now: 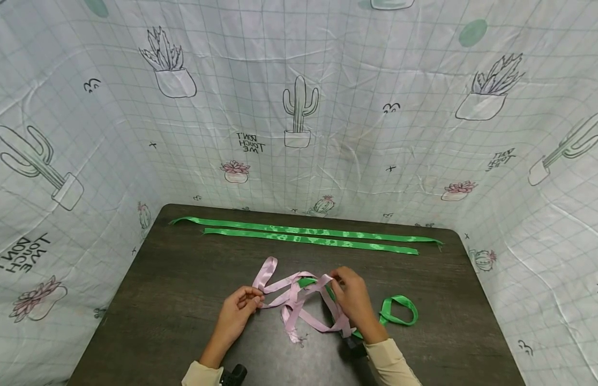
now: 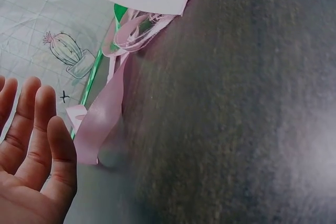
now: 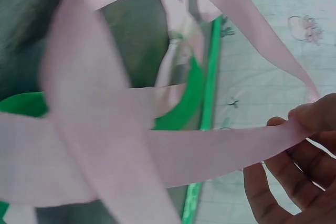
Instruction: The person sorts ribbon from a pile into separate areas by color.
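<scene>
A loose tangle of pink satin ribbon [image 1: 299,300] lies in the middle of the dark table, with a green ribbon [image 3: 184,103] running through it. My right hand [image 1: 351,295] pinches the pink ribbon between thumb and fingertips, lifting a stretch of it at the tangle's right side. At the left end, my left hand [image 1: 241,311] is beside a pink loop [image 1: 265,272]. In the left wrist view its fingers [image 2: 39,129] are extended, with the pink ribbon just past the thumb and nothing gripped. Frayed threads [image 1: 301,339] show at one pink end.
Two green ribbons [image 1: 304,230] are stretched side by side along the table's [image 1: 183,279] back edge. A looped green ribbon [image 1: 400,311] sits right of my right forearm. Behind and at both sides hangs a white cloth [image 1: 347,123] printed with cacti.
</scene>
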### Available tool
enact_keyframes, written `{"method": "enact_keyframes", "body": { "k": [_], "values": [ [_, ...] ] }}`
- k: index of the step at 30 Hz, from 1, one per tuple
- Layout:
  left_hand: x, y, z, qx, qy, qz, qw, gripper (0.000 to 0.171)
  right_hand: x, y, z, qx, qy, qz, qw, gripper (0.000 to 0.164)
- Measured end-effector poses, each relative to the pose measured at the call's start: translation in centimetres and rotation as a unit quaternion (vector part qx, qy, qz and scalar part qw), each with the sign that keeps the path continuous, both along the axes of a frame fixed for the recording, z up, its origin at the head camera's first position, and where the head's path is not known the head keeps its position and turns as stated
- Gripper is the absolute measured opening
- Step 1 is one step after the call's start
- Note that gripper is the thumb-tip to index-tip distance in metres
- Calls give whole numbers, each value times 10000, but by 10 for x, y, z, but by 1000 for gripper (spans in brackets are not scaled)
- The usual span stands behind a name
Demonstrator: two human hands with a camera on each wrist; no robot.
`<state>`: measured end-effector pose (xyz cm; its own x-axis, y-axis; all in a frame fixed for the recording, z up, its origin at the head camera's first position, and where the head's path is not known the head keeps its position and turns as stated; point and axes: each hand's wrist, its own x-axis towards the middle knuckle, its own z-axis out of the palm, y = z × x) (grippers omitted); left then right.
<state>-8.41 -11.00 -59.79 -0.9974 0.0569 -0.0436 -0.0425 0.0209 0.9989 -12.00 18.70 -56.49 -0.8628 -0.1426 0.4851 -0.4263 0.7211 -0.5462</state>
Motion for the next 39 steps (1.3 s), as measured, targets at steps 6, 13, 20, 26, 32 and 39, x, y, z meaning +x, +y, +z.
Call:
{"method": "enact_keyframes", "body": {
  "k": [6, 13, 20, 26, 32, 39],
  "values": [
    [-4, 2, 2, 89, -22, -126, 9999, 12, 1, -4, 22, -271, 35, 65, 9996, 18],
    [-7, 6, 4, 142, 113, -200, 9996, 12, 3, -5, 41, -629, -60, 115, 9979, 18],
    [-12, 16, 11, 218, 79, -354, 9991, 14, -2, -5, 57, -849, 255, 277, 9957, 22],
    [-22, 32, 23, 211, 113, -549, 9982, 15, -6, -7, 72, -917, 385, 418, 9942, 12],
    [-32, 49, 38, 184, 430, -786, 9958, 18, -6, -13, 85, -964, 382, 557, 9931, 14],
    [-41, 65, 55, 126, 665, -1105, 9916, 23, -6, -19, 96, -813, 504, 611, 9935, 18]
  ]
}}
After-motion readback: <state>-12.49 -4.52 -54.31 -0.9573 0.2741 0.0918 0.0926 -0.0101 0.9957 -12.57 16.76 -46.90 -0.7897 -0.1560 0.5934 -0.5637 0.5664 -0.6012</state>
